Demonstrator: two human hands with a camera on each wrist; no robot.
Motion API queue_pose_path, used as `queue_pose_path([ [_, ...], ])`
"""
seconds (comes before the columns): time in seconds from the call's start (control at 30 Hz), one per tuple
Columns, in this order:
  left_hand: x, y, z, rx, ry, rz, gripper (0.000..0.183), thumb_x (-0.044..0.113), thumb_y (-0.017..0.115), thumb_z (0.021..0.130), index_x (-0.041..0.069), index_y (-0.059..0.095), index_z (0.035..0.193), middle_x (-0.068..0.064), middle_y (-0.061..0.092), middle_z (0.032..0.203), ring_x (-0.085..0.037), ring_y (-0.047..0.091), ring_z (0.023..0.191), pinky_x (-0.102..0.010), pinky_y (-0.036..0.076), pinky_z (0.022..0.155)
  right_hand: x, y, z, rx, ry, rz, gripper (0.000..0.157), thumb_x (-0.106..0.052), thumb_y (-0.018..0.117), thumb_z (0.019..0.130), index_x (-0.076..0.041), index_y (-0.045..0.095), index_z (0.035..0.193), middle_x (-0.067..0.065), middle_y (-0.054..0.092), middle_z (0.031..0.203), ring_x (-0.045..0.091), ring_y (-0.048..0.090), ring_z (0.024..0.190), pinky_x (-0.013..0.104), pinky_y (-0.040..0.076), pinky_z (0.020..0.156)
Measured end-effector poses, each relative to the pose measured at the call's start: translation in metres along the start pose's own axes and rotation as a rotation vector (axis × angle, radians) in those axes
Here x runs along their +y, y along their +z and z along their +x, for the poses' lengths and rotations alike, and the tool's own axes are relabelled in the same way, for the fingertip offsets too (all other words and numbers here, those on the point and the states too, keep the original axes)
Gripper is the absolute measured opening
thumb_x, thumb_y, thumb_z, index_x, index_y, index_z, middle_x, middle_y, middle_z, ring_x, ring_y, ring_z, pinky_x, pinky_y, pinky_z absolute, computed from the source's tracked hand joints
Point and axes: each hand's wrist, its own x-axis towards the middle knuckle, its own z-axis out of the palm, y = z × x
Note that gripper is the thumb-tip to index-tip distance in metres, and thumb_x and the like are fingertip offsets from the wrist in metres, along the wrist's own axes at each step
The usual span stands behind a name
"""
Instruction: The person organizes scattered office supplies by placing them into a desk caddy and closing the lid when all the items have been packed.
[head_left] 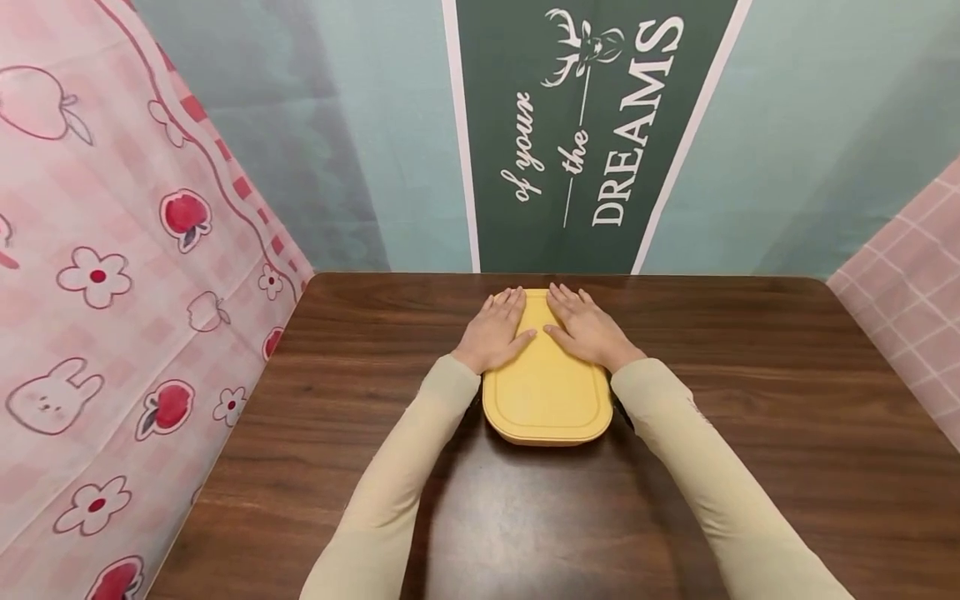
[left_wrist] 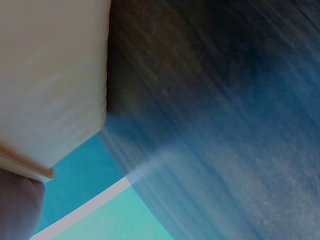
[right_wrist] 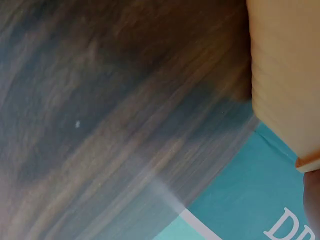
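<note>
A yellow lidded box [head_left: 549, 400], rectangular with rounded corners, sits on the dark wooden table near its far edge. My left hand [head_left: 495, 329] lies flat on the left side of the lid, fingers straight and pointing to the far end. On the right side, my right hand [head_left: 588, 329] rests the same way, its thumb close to the left one near the lid's middle. Both wrist views show a ribbed side wall of the box [left_wrist: 55, 85] [right_wrist: 285, 75] above the table, with only a bit of each hand at the edge. What the box holds is hidden under the lid.
The wooden table [head_left: 337, 417] spreads out on both sides of the box. A blue-green cloth [head_left: 405, 133] with a dark green lettered panel hangs behind the far edge. Pink patterned cloth [head_left: 127, 333] hangs at the left, and pink checked cloth [head_left: 915, 292] at the right.
</note>
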Motion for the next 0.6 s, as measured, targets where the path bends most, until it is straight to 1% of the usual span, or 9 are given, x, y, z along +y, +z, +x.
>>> queue_pose_path([
  [0.13, -0.001, -0.004, 0.000, -0.017, -0.014, 0.030, 0.074, 0.048, 0.030, 0.108, 0.005, 0.005, 0.163, -0.007, 0.005, 0.172, -0.022, 0.005, 0.161, -0.039, 0.004, 0.131, -0.003, -0.003, 0.001, 0.001, 0.010, -0.003, 0.067, -0.034, 0.044, 0.106, 0.007, 0.027, 0.156, 0.023, 0.022, 0.167, 0.038, 0.019, 0.157, 0.055, 0.016, 0.128],
  [0.23, -0.002, -0.008, 0.001, -0.039, -0.015, 0.065, 0.074, 0.050, 0.028, 0.108, 0.007, 0.004, 0.163, -0.006, 0.002, 0.172, -0.022, 0.003, 0.161, -0.038, 0.003, 0.131, -0.004, -0.006, 0.003, 0.002, 0.020, -0.004, 0.067, -0.034, 0.043, 0.106, 0.006, 0.026, 0.157, 0.021, 0.020, 0.167, 0.037, 0.019, 0.157, 0.054, 0.016, 0.128],
  [0.37, -0.003, -0.012, 0.003, -0.043, -0.019, 0.083, 0.073, 0.050, 0.028, 0.108, 0.008, 0.006, 0.163, -0.005, 0.002, 0.173, -0.022, 0.003, 0.161, -0.038, 0.003, 0.131, -0.005, -0.008, 0.006, 0.005, 0.019, -0.012, 0.067, -0.033, 0.042, 0.106, 0.007, 0.026, 0.157, 0.022, 0.021, 0.167, 0.038, 0.018, 0.157, 0.054, 0.015, 0.128],
  [0.43, -0.004, -0.012, 0.004, -0.051, -0.020, 0.082, 0.072, 0.050, 0.028, 0.108, 0.009, 0.006, 0.163, -0.005, 0.002, 0.173, -0.021, 0.003, 0.161, -0.038, 0.003, 0.131, -0.005, -0.009, 0.008, -0.010, 0.022, -0.013, 0.066, -0.033, 0.042, 0.106, 0.006, 0.025, 0.157, 0.022, 0.020, 0.167, 0.038, 0.017, 0.157, 0.053, 0.014, 0.129],
  [0.6, -0.007, -0.010, 0.008, -0.094, -0.007, 0.066, 0.072, 0.051, 0.026, 0.108, 0.009, 0.005, 0.164, -0.004, 0.001, 0.173, -0.020, 0.000, 0.161, -0.037, 0.002, 0.131, -0.002, -0.006, 0.009, -0.062, 0.035, -0.010, 0.069, -0.035, 0.042, 0.107, 0.006, 0.022, 0.158, 0.023, 0.017, 0.168, 0.038, 0.015, 0.158, 0.056, 0.010, 0.129],
])
